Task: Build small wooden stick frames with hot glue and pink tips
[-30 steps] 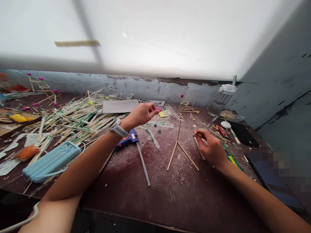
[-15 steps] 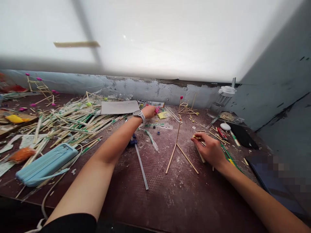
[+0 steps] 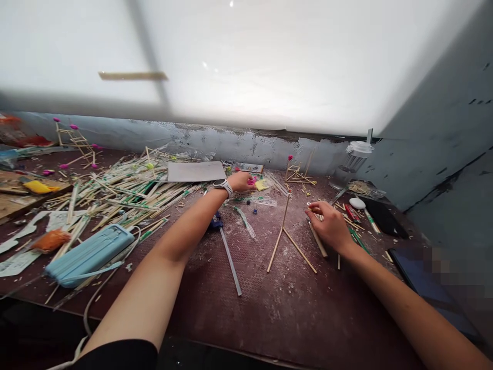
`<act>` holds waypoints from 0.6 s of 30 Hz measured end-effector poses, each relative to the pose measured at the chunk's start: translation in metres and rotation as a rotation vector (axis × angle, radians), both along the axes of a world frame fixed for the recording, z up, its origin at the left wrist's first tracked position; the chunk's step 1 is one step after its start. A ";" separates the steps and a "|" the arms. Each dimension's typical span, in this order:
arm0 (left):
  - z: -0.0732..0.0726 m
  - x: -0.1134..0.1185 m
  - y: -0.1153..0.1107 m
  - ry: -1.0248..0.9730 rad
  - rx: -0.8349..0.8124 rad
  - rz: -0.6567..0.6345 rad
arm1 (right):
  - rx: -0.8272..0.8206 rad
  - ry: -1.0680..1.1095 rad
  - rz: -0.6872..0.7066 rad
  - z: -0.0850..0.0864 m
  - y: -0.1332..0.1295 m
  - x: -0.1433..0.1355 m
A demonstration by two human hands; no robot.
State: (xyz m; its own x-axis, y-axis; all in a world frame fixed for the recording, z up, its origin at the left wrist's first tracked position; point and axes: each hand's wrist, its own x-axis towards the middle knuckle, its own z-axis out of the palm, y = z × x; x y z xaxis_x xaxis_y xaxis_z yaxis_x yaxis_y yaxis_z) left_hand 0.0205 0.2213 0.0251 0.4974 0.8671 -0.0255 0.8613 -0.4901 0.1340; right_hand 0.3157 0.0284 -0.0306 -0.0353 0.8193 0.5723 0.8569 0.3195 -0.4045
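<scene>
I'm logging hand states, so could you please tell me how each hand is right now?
Left hand: fingers at the pink material; grip cannot be told.
Right hand: fingers curled in by a wooden stick; hold unclear.

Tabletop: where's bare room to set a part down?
Bare: front centre of the tabletop, nearer than the stick frame, between the glue stick and right forearm; a narrower strip between glue stick and stick frame. Only specks there. Crowded: left, with stick pile and blue case; right, beyond the right hand, with red tube and black slab.
</scene>
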 end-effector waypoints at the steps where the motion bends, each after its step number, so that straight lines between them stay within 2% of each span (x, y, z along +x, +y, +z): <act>1: -0.001 0.001 -0.001 -0.013 -0.012 0.005 | -0.034 -0.011 -0.017 0.001 0.003 0.001; 7: -0.010 0.002 -0.015 -0.267 0.001 0.105 | -0.151 -0.071 -0.053 0.008 0.027 0.005; 9: -0.006 0.003 -0.021 -0.421 0.020 0.141 | -0.170 -0.063 -0.070 0.009 0.036 0.004; 12: 0.009 0.003 -0.034 -0.700 0.066 0.186 | -0.159 -0.017 -0.085 0.012 0.042 0.002; 14: 0.019 -0.001 -0.049 -0.884 0.069 0.176 | -0.117 0.032 -0.089 0.017 0.036 -0.002; 17: 0.029 -0.009 -0.083 -1.120 0.046 0.130 | 0.007 0.140 -0.117 0.030 0.008 -0.015; 18: 0.030 -0.011 -0.097 -1.328 -0.033 0.091 | 0.092 0.223 -0.107 0.036 -0.005 -0.022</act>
